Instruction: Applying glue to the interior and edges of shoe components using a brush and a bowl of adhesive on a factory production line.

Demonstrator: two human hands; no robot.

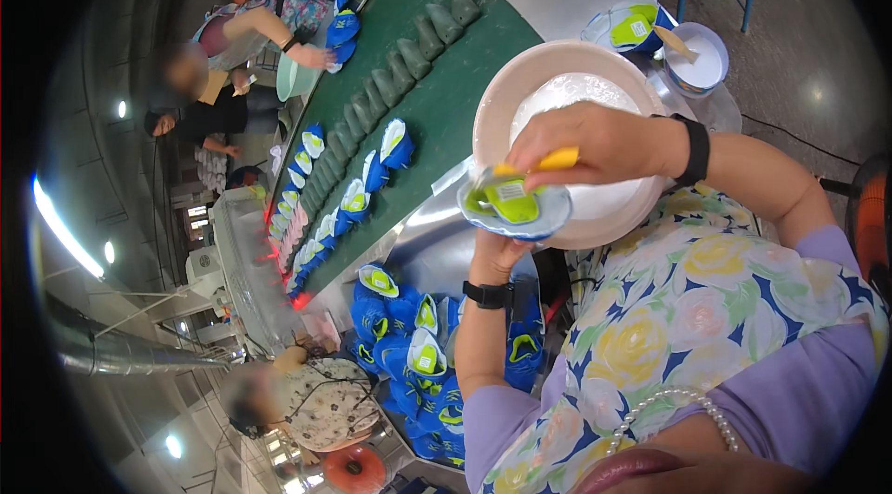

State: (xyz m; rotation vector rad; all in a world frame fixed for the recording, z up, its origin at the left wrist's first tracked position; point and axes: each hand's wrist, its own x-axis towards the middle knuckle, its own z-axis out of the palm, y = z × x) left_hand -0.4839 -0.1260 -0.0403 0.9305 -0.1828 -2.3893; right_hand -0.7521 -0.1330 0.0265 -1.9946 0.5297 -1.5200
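In front of me a blue and white shoe upper [556, 208] with a lime-green inner is tilted so its open side faces up. My left hand [503, 250] grips it from below, its fingers mostly hidden behind it. My right hand [587, 143] is closed around a yellow-handled tool [559, 158] just above the upper; the tool's working end cannot be made out. Behind and below my right hand stands a wide beige basin [492, 113] with white liquid [585, 90] in it.
A green conveyor belt [465, 66] carries rows of grey foot-shaped pieces [409, 57] and blue shoe uppers [397, 145]. More uppers [427, 355] are piled left of me. Beyond the basin sit a tub [699, 62] of white paste with a brush and another upper [632, 26]. Co-workers are across the belt and lower left.
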